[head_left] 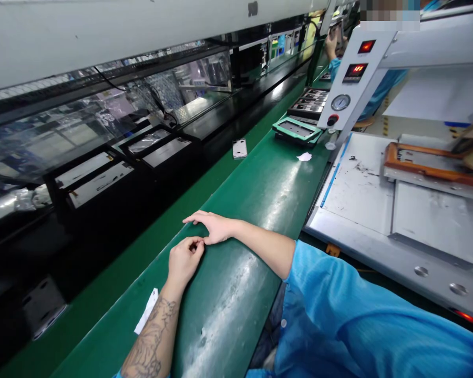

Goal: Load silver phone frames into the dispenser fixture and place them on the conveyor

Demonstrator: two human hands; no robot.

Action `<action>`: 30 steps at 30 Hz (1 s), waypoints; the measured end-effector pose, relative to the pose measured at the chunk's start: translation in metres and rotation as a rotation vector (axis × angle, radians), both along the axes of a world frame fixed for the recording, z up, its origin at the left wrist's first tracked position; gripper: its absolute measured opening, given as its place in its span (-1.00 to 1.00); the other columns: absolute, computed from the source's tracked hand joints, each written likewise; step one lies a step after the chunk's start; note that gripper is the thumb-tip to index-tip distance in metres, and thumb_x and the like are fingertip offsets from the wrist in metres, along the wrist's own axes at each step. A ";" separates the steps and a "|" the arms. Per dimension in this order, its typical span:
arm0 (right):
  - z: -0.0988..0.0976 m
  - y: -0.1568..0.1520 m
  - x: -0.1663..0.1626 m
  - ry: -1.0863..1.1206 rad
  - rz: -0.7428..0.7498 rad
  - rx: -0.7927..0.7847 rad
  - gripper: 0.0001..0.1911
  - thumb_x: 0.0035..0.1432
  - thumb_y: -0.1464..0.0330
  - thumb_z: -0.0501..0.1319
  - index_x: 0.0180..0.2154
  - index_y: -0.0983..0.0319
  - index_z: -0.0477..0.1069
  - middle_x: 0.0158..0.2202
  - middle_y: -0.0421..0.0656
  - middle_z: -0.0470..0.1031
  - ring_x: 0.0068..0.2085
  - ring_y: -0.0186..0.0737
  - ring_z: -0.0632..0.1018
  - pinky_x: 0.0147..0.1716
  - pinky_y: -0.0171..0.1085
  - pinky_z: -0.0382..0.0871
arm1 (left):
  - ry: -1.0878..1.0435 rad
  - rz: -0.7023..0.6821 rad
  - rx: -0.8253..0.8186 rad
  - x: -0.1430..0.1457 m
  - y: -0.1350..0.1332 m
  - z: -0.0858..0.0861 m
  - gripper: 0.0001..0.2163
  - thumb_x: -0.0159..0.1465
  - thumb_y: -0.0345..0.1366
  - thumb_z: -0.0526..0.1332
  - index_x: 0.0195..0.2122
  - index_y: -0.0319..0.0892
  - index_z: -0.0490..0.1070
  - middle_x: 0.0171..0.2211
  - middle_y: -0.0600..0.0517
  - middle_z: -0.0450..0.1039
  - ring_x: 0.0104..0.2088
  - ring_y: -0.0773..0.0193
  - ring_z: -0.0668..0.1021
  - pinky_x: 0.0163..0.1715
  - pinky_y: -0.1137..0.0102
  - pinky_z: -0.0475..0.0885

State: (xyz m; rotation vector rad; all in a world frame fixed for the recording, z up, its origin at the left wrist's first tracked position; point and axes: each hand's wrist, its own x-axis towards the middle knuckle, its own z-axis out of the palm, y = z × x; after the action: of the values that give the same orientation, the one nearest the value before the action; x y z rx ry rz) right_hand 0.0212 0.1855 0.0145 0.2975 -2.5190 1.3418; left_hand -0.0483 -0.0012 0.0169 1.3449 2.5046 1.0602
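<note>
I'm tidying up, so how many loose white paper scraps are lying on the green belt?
2: one white strip by the left forearm near the belt edge, one small scrap farther along near the green tray. Others may be hidden.

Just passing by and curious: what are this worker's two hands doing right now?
Left hand: loosely curled on the green belt, holding nothing visible.
Right hand: open, flat on the belt, empty, touching the left.

The green belt (260, 194) lies open from the hands toward one o'clock, with only a small phone part (239, 148) and a paper scrap (304, 156) on it. Farther at one o'clock, stacked trays (297, 129) block it. At three o'clock the press machine (398, 173) walls off the right. At ten o'clock black bins (98, 181) line the edge.
</note>
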 end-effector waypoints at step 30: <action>0.013 -0.012 0.012 0.103 0.014 0.213 -0.17 0.07 0.54 0.30 0.36 0.12 0.17 0.25 0.00 0.33 0.26 -0.01 0.39 0.21 -0.06 0.28 | 0.185 -0.047 -0.187 0.000 0.000 -0.002 -0.92 0.15 -0.25 0.16 -0.47 -0.08 0.39 -0.55 0.10 0.41 -0.51 0.23 0.45 -0.44 0.36 0.20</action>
State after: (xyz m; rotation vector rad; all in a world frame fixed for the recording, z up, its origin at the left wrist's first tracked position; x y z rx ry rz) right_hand 0.0334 0.1736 0.0274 0.4164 -2.5786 1.0351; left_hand -0.0483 -0.0010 0.0146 1.4982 2.6080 0.7005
